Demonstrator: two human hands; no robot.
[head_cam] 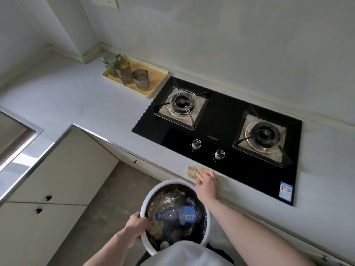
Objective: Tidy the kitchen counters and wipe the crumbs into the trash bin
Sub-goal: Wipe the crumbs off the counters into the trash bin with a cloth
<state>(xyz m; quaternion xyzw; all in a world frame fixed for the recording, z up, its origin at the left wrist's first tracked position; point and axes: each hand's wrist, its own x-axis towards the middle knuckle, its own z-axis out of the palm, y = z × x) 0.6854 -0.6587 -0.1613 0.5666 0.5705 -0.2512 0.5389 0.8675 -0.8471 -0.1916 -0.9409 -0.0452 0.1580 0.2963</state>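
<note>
Gripping the trash bin [208, 225] rim, left hand [135, 227]; right hand [207, 186] clutches a cloth [193, 171] on the bench [92, 104] edge beside the stove [222, 120]; tray [159, 82] of glasses [141, 79] behind.

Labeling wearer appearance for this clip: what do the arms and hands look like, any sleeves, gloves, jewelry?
Both forearms are bare, with no sleeves in view. The left hand and right hand wear no gloves; no rings, watch or markings show. A white garment shows at the bottom edge.
</note>
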